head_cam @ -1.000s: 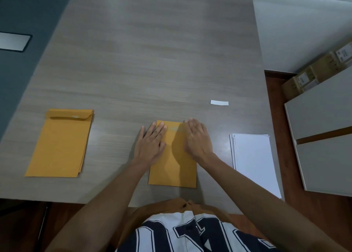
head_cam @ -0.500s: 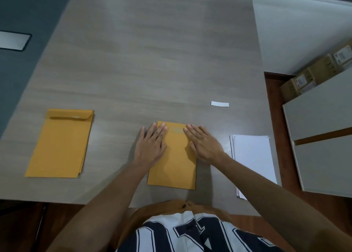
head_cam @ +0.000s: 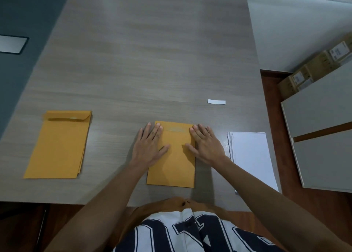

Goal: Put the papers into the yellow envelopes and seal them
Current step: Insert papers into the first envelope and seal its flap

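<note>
One yellow envelope (head_cam: 174, 168) lies lengthwise near the front edge of the wood-grain table (head_cam: 144, 61), flap folded down at its far end. Left hand (head_cam: 149, 148): flat, fingers straight and spread, resting across the envelope's left edge and partly on the table. Right hand (head_cam: 206, 147): flat, fingers straight, resting over the upper right edge, thumb pointing inward. Neither hand grips anything. Stack of yellow envelopes (head_cam: 59, 145): well apart to the left. Stack of white papers (head_cam: 251, 156): just right of the right hand. Small white strip (head_cam: 216, 101): farther back on the table.
</note>
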